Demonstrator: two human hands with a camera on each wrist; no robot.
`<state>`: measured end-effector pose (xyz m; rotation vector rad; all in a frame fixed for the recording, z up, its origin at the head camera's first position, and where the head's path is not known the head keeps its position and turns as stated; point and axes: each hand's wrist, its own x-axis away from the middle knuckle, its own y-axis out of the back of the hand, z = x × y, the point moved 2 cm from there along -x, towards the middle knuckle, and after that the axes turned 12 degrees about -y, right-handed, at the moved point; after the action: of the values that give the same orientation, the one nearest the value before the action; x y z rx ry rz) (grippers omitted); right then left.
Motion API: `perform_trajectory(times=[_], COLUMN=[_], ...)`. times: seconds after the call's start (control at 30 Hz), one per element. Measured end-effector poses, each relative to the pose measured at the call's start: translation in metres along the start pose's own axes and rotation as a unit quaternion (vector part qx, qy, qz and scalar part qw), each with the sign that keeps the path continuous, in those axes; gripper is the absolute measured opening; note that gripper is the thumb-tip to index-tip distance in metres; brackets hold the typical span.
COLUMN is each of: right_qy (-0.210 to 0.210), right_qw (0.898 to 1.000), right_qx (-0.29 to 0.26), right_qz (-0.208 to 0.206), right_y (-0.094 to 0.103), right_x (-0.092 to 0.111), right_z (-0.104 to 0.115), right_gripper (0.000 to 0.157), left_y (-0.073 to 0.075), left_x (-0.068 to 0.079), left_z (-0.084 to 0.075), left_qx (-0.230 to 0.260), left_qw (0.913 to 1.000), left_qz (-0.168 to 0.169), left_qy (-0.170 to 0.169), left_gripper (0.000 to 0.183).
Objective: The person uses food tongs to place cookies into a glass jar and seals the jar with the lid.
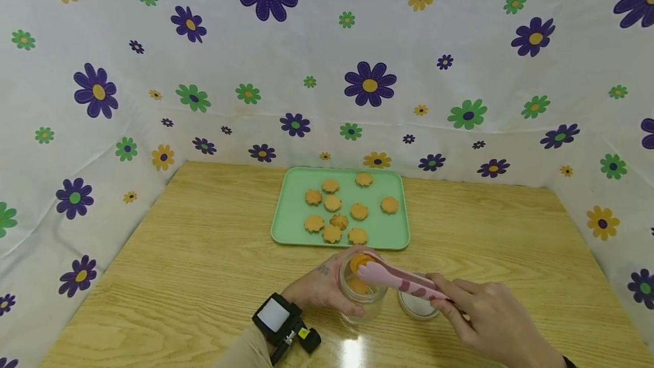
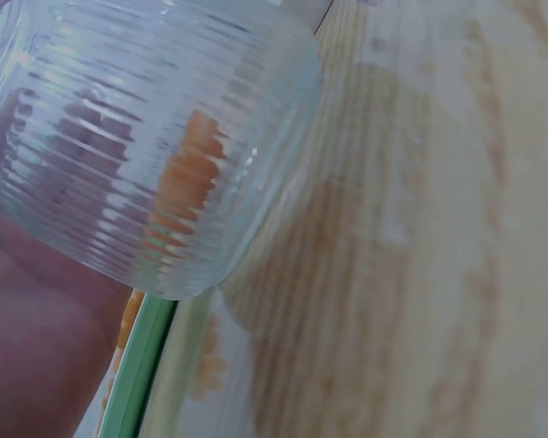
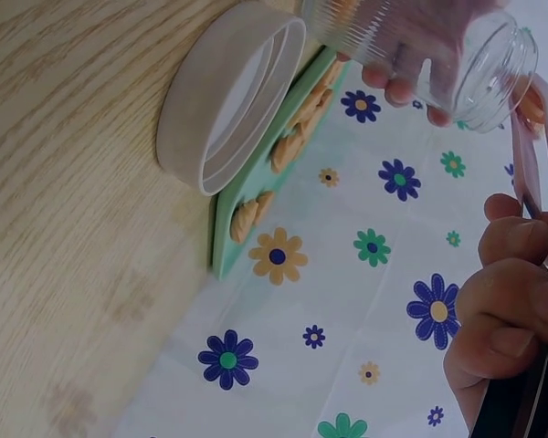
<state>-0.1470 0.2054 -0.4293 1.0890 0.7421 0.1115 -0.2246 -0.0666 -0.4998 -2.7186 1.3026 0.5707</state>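
Note:
My left hand (image 1: 321, 287) grips a ribbed clear glass jar (image 1: 369, 306) around its side, near the table's front. Pink tongs (image 1: 409, 285) are held in my right hand (image 1: 493, 320), their tips at the jar's mouth. Between those tips is a round golden cookie (image 1: 360, 262), at the rim. Another cookie (image 1: 357, 285) shows inside the jar; the left wrist view shows orange-brown cookie (image 2: 190, 178) through the ribbed glass. A round pale lid (image 3: 187, 109) lies on the table to the right of the jar, partly hidden by the tongs and right hand in the head view.
A light green tray (image 1: 286, 231) with several scalloped cookies (image 1: 359, 212) lies behind the jar. The wood-grain table (image 1: 204, 254) meets a white flowered cloth (image 1: 317, 44) at the back and sides. A black wrist device (image 1: 278, 320) sits on my left wrist.

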Motion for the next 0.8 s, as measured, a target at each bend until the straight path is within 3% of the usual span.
perform_trajectory(times=[0.8], right_qy=[-0.008], right_qw=[1.000], right_qx=[0.011], right_qz=[-0.004], right_y=[-0.0052], right_x=[0.0032], right_z=[-0.0006], right_gripper=[0.046], left_y=[-0.0010], left_x=[-0.0014], left_z=[-0.0004], left_qx=[0.027], left_qw=[0.9993], left_qz=[0.015], left_qy=[-0.019], left_gripper=[0.089])
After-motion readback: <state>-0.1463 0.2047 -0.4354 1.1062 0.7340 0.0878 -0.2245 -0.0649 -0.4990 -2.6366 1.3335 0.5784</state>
